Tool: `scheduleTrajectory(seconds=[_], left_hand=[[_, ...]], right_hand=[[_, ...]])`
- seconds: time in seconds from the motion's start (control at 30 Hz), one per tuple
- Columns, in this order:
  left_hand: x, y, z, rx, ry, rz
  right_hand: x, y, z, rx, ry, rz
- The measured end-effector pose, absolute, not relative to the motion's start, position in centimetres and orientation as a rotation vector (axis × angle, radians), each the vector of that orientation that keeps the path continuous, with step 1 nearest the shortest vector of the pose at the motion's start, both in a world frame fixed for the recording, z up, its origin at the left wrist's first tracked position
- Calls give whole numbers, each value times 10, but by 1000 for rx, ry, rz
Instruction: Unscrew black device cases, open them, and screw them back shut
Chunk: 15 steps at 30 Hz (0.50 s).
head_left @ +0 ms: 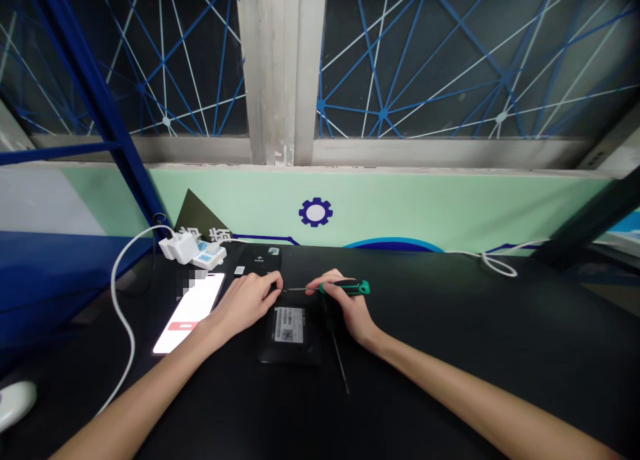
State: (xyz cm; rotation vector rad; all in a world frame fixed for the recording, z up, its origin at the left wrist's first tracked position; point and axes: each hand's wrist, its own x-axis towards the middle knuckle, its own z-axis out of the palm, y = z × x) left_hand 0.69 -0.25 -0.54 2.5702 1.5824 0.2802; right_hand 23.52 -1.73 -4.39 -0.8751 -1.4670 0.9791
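My right hand [350,307] is closed round a green-and-black screwdriver [350,287], held level with its thin shaft pointing left. My left hand [250,300] rests on the top left corner of a small black device [290,337] with a white label [289,325]; its fingers are pinched together at the screwdriver's tip, and what they hold, if anything, is too small to make out. The device lies flat on the black table [450,353]. A thin black rod [340,363], perhaps an antenna, lies beside the device.
A lit smartphone [187,312] lies left of my left hand. Behind it sit a white power strip with a charger [193,250] and a white cable [123,313], plus another black device [260,260]. A white cable [497,265] loops at the back right. A white object [15,403] lies at far left.
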Motion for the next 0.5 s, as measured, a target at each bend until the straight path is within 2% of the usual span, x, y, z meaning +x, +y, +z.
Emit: scheduleTrajectory(seconds=[0.5], left_hand=[[8, -7, 1, 2547, 1636, 277]], right_hand=[[231, -13, -44, -985, -1289, 1032]])
